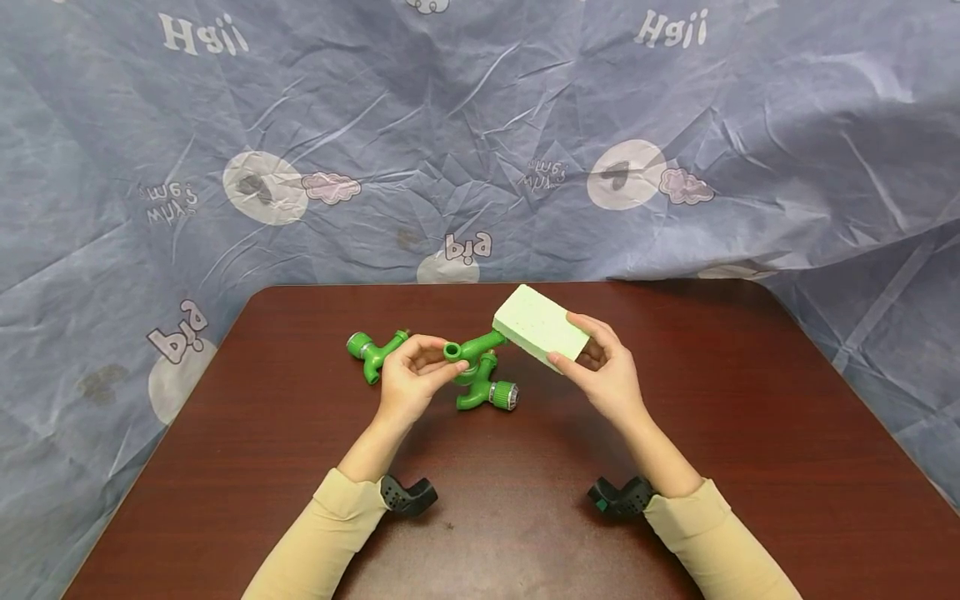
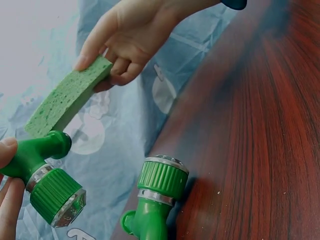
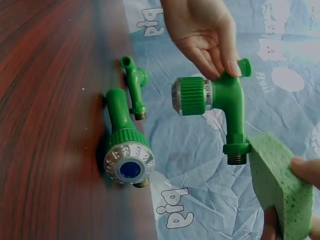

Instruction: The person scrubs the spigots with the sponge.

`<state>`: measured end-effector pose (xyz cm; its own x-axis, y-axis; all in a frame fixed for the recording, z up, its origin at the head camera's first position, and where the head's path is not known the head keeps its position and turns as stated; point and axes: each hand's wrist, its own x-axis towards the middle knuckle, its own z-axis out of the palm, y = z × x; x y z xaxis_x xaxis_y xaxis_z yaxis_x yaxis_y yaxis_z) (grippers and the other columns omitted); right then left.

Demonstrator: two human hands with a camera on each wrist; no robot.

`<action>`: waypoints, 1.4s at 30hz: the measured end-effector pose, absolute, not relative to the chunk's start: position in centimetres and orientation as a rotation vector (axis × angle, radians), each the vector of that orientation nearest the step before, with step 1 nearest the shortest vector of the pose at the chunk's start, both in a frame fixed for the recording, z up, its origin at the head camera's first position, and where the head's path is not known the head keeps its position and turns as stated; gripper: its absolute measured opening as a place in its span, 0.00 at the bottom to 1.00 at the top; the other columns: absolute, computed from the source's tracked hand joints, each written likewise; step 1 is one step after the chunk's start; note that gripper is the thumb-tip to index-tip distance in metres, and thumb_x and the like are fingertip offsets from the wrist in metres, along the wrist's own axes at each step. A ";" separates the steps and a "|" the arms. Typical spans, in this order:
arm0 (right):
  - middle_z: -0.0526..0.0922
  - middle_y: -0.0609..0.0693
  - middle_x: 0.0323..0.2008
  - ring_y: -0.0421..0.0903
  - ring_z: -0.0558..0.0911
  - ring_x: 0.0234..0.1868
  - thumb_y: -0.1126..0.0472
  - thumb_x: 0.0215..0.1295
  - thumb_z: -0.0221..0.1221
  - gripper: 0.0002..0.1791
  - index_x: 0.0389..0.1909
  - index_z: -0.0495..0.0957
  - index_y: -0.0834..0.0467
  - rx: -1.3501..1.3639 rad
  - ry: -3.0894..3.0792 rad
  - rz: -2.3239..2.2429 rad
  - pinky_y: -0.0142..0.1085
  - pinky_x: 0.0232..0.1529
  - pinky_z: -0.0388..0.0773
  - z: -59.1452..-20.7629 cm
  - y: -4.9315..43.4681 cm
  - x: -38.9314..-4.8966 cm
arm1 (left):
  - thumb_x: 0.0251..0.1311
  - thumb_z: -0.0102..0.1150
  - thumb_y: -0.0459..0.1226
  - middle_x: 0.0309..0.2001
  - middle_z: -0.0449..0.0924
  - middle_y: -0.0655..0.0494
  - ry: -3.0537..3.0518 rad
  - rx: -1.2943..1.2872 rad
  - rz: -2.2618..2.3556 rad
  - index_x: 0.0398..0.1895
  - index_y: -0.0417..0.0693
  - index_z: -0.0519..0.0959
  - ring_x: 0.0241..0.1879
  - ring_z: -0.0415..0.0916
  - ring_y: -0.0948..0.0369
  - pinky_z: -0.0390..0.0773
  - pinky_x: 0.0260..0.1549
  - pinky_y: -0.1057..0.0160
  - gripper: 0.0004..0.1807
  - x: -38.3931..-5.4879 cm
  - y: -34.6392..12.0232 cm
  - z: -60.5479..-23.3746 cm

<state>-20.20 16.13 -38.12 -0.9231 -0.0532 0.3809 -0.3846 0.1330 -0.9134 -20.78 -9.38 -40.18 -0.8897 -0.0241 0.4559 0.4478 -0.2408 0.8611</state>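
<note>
My left hand [image 1: 408, 379] pinches a green plastic tap [image 1: 480, 345] between thumb and fingers, held up above the table. In the right wrist view this tap [image 3: 231, 100] shows its ribbed knob to one side and a brass threaded end pointing down. A light green sponge block [image 1: 540, 323] is gripped at one end by my right hand [image 1: 611, 371], thumb on one face and fingers on the other. The sponge's far end [image 3: 265, 150] is right at the collar by the tap's threaded end.
Two more green taps lie on the dark wooden table [image 1: 750, 417]: one tap [image 1: 480, 392] below the held one, another tap [image 1: 372, 354] left of my left hand. A patterned blue-grey cloth [image 1: 480, 150] hangs behind the table's back edge.
</note>
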 end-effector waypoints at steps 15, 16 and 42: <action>0.73 0.50 0.52 0.40 0.79 0.42 0.73 0.54 0.65 0.32 0.61 0.69 0.64 0.397 -2.086 2.019 0.26 0.37 0.79 -37.4 17.6 -20.5 | 0.41 0.66 0.16 0.32 0.81 0.57 -1.720 -0.381 -2.212 0.37 0.26 0.74 0.33 0.81 0.62 0.81 0.31 0.68 0.17 -20.7 -9.6 -39.7; 0.72 0.51 0.52 0.41 0.79 0.41 0.74 0.54 0.64 0.32 0.61 0.69 0.64 0.440 -2.080 2.041 0.27 0.37 0.79 -37.4 17.7 -20.5 | 0.41 0.66 0.16 0.32 0.81 0.58 -1.723 -0.377 -2.210 0.37 0.26 0.73 0.33 0.80 0.62 0.81 0.31 0.68 0.17 -20.6 -9.6 -39.7; 0.68 0.57 0.59 0.42 0.79 0.40 0.76 0.50 0.65 0.32 0.60 0.70 0.65 0.627 -2.241 1.855 0.30 0.37 0.80 -37.5 15.8 -19.5 | 0.41 0.62 0.12 0.39 0.77 0.27 -1.832 -0.613 -2.002 0.36 0.21 0.74 0.39 0.80 0.59 0.81 0.40 0.58 0.16 -19.3 -8.7 -38.8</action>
